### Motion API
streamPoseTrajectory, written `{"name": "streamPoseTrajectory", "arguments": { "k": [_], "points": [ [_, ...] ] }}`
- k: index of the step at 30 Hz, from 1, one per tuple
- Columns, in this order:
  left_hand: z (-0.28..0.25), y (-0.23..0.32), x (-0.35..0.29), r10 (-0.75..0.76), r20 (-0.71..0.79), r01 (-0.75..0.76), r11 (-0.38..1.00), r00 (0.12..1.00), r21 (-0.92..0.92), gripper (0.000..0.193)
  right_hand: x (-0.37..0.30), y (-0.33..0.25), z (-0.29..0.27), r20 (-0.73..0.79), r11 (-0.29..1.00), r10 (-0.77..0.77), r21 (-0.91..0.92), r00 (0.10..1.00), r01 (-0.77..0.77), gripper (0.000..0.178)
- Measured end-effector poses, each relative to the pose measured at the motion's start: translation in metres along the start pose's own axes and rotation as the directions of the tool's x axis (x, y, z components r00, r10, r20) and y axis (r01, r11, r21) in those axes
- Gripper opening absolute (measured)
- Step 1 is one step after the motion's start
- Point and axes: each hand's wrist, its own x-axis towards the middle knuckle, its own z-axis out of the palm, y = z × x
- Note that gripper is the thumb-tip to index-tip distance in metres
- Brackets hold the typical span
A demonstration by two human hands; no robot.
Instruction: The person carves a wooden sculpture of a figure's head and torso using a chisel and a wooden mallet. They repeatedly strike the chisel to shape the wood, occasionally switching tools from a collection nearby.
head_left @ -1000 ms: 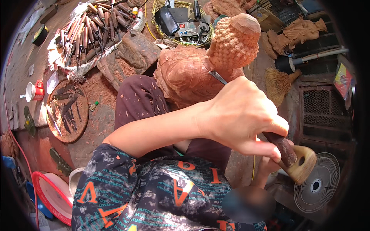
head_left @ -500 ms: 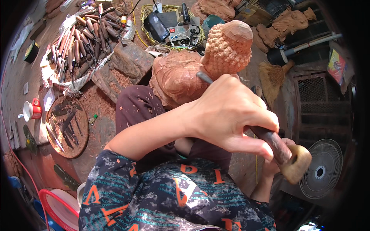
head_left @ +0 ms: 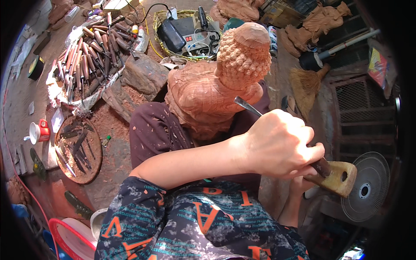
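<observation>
My left hand (head_left: 277, 141) is closed around a chisel, its steel blade (head_left: 248, 105) pointing up and left toward the carving and its dark wooden handle (head_left: 321, 167) coming out below the fist. Whether the blade tip touches the wood cannot be made out. A reddish wooden statue (head_left: 203, 93), with a knobbly curled head (head_left: 245, 56), leans between my legs. Partly hidden behind the left fist, my right hand (head_left: 300, 185) grips a pale wooden mallet (head_left: 336, 180) with a dark hole, whose head meets the butt of the chisel handle.
Many wooden-handled chisels (head_left: 89, 56) lie heaped at far left. Below them is a round board (head_left: 97, 164) with blades and a red-and-white cup (head_left: 41, 131). A basket (head_left: 158, 21) holds electrical gear. At right are a broom (head_left: 305, 89) and a fan (head_left: 366, 188).
My left hand and the chisel have shifted right, with the blade further from the statue's neck. The mallet has turned, showing its flat side. The statue appears slightly further left.
</observation>
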Motion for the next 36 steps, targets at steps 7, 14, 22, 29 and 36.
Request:
{"name": "streamPoseTrajectory", "arguments": {
  "k": [7,14,22,29,36],
  "points": [
    [-0.003,-0.009,0.001,-0.062,0.003,0.061,0.996,0.998,0.071,0.032,0.003,0.012,-0.006,-0.085,0.998,0.062,0.019,0.994,-0.061,0.04],
    [-0.004,-0.01,0.0,-0.105,0.061,0.1,0.991,0.993,0.088,0.034,0.0,0.019,0.0,-0.062,0.981,0.04,-0.186,0.997,-0.051,0.042],
    [-0.008,-0.01,0.001,-0.113,0.019,0.112,0.992,0.993,0.053,0.036,-0.002,0.032,-0.01,0.013,0.966,0.038,-0.256,0.999,-0.033,0.049],
    [-0.008,-0.012,-0.002,-0.111,0.004,0.111,0.991,0.994,0.07,0.034,-0.001,0.025,-0.001,-0.056,0.981,0.008,-0.192,0.998,-0.019,0.04],
    [-0.016,-0.011,0.0,-0.102,0.025,0.102,0.995,0.994,-0.003,0.033,0.004,0.038,-0.006,0.007,0.988,-0.074,-0.138,0.997,0.074,0.041]
  ]
}}
